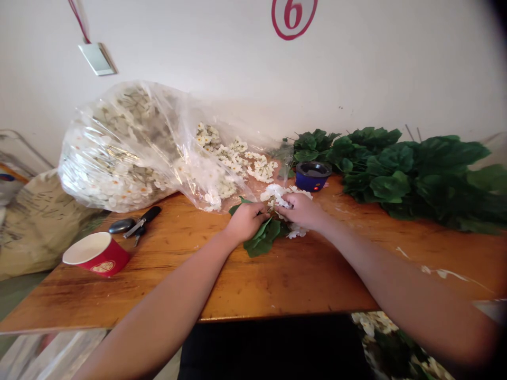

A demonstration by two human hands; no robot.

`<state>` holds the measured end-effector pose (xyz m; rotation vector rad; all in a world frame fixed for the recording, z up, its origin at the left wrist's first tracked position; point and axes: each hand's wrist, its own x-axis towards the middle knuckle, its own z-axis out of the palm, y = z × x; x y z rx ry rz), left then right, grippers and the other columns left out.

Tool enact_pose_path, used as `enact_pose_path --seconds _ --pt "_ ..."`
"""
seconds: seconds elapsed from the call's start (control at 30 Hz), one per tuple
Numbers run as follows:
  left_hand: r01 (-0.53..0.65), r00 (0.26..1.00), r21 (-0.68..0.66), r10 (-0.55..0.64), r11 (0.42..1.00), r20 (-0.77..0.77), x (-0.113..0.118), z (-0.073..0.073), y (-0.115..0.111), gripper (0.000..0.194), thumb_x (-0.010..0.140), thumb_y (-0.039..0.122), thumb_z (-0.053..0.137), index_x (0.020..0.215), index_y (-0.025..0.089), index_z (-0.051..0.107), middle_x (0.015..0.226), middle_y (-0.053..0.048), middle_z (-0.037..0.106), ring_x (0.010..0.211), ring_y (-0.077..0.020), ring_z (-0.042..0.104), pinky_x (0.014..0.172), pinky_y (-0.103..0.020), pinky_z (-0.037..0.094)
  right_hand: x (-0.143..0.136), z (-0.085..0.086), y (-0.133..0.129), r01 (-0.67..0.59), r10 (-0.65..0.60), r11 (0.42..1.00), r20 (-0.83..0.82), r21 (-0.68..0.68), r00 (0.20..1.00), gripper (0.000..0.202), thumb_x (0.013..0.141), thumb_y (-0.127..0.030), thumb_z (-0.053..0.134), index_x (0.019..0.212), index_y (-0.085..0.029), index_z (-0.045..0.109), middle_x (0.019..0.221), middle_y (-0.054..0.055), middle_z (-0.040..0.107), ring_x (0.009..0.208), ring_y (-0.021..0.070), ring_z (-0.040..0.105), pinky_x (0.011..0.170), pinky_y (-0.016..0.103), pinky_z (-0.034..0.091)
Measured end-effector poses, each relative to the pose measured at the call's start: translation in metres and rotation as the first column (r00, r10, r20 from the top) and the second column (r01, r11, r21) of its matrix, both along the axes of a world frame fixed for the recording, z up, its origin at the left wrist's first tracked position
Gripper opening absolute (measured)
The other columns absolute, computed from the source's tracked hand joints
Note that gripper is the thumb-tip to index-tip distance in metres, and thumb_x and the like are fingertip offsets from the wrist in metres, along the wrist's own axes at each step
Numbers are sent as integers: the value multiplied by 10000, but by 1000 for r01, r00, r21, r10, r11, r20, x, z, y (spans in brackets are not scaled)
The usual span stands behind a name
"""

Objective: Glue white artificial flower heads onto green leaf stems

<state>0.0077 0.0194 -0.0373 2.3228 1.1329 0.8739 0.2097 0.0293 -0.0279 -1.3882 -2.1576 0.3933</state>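
Near the middle of the wooden table [277, 279], my left hand [246, 220] is closed around the stem end of a green leaf bunch [263, 240], whose leaves spread below and behind the fingers. Just to its right, my right hand [301, 210] pinches a white flower cluster [275, 192] above the leaves. More white petals show behind and below the right hand. The two hands are close together but apart. The stems between them are mostly hidden by fingers and petals.
A clear plastic bag [122, 148] of white flowers spills open at the back left. Behind my right hand sits a small blue pot [312, 176] with a red light. Green leaf bunches [396, 169] lie back right. A red paper cup [97, 254] and keys [137, 227] are at left.
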Motion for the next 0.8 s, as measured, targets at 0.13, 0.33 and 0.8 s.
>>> enact_pose_path --seconds 0.13,0.33,0.8 --pt "-4 1000 15 4 1000 -1 0 0 0 195 834 228 550 651 168 580 618 14 533 631 -126 478 616 -244 338 -2 0 -2 8 -7 1000 -12 7 1000 286 826 -381 541 626 -204 439 616 7 525 585 143 457 533 268 265" --pt "3 1000 31 -2 1000 -7 0 2 -1 204 832 208 552 631 170 563 606 19 530 626 -125 476 621 -245 330 -4 2 -4 1 -1 1000 3 14 1000 315 836 -386 524 604 -206 410 574 -11 472 572 138 435 528 272 231" --pt "-112 993 -55 114 992 43 -4 16 -4 208 799 377 618 744 183 669 713 0 645 666 -145 545 628 -259 393 3 20 -8 52 -11 988 -267 144 964 256 736 -223 597 973 -194 687 974 56 677 823 195 590 718 287 421"
